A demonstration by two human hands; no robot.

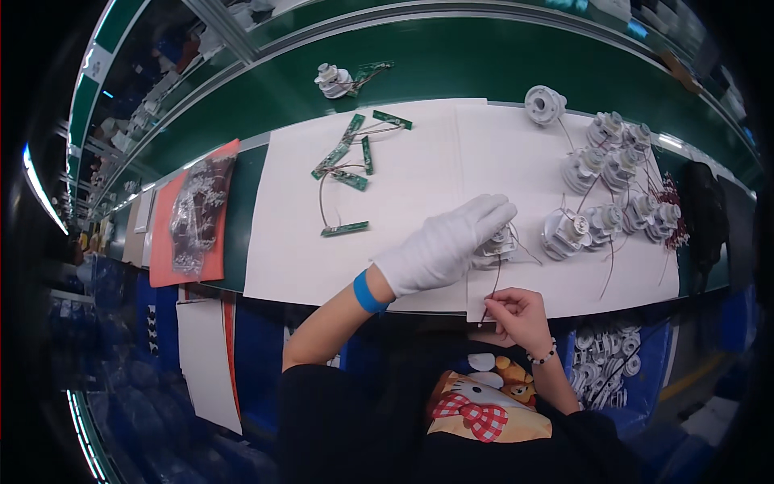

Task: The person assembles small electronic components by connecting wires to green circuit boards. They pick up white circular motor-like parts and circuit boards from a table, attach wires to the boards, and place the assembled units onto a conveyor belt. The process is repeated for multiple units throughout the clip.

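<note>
My gloved left hand [439, 246] is wrapped over a white plastic housing [498, 244] on the white sheet, and the fingers hide much of it. A thin dark wire [494, 284] runs from that housing toward me. Bare, my right hand [518, 313] pinches the wire near its end between thumb and fingertips, at the sheet's front edge. To the right of the held piece stand several similar white housings [566, 234] with wires trailing from them. Several green circuit boards [345, 229], joined by thin wires, lie farther left.
A clear bag of wired parts [201, 214] lies on an orange sheet [165, 234] at the left. Another housing [332, 81] with a board sits at the back. A bundle of wires [671, 211] and a black item [701, 218] lie right. Below the table, a blue bin [657, 363] holds white parts.
</note>
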